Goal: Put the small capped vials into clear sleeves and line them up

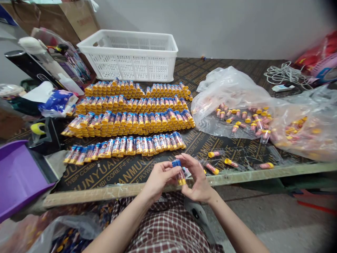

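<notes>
Blue-and-yellow labelled tube (181,176) was at the desk's front edge (100,195), pinched by the left hand (161,177); the right hand (196,181) curved half-open beside it, contact unclear. Light, even pressure was judged best.

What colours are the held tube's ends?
The tube is blue on top, yellow below, shown in the head view.

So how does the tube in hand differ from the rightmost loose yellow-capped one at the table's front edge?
The held tube has a blue end; the loose tube shows no blue. The held tube is gripped by the left hand; the loose tube lies on the tabletop. Both have a yellow end.
</notes>
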Motion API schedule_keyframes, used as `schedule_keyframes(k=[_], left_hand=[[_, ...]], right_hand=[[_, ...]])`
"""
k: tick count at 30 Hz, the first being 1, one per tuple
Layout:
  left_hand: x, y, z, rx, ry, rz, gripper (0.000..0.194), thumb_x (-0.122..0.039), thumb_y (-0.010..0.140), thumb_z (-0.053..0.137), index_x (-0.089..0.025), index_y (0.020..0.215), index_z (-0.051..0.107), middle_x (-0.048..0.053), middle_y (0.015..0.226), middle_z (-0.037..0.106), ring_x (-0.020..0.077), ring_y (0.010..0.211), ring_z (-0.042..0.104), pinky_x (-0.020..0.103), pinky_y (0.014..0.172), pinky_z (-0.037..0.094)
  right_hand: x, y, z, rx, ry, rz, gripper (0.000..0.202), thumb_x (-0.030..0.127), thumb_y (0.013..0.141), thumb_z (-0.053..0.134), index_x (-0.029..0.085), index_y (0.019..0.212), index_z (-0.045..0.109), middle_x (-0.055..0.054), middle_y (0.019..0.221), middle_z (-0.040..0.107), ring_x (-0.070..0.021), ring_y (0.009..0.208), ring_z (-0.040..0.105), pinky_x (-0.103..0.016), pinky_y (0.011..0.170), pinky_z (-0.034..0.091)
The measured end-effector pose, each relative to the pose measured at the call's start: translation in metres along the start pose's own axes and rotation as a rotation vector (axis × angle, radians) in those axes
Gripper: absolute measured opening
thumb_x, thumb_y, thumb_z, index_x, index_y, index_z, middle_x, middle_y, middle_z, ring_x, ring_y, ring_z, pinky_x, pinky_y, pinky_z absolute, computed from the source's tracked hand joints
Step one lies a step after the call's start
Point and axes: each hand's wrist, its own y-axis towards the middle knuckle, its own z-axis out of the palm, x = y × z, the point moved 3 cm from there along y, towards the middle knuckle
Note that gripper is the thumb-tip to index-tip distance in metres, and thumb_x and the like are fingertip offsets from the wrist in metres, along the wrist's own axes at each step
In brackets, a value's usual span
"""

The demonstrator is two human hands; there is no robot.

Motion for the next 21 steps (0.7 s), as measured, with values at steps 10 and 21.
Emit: schedule_keyframes(k=[10,21], left_hand=[[-0.023,0.018,-0.002,-0.013,0.137,0.146,0.032,-0.038,0.065,0.075,-0.011,0.080,0.068,0.005,0.071,0.068,0.0132,0.064,0.061,0.026,0.066,0.049],[-0.079,0.084,-0.007,-0.476,1.302,0.548,0.045,-0.043,0.077,0.065,-0.016,0.112,0.058,0.002,0.067,0.064,0.0212,0.069,0.062,0.028,0.065,0.040]], right_hand=[[0.000,0.006,-0.014,-0.050,-0.071,-0.006,0.092,0.010,0.070,0.057,0.028,0.147,0.009,-0.010,0.153,0.019,-0.0278,0.131,0.040,-0.050,0.108,0.035],[-0.018,-0.012,-0.061,-0.267,-0.502,0.281,0.041,0.028,0.083,0.058,0.026,0.124,0.053,-0.009,0.133,0.047,-0.0249,0.118,0.049,-0.038,0.083,0.052]])
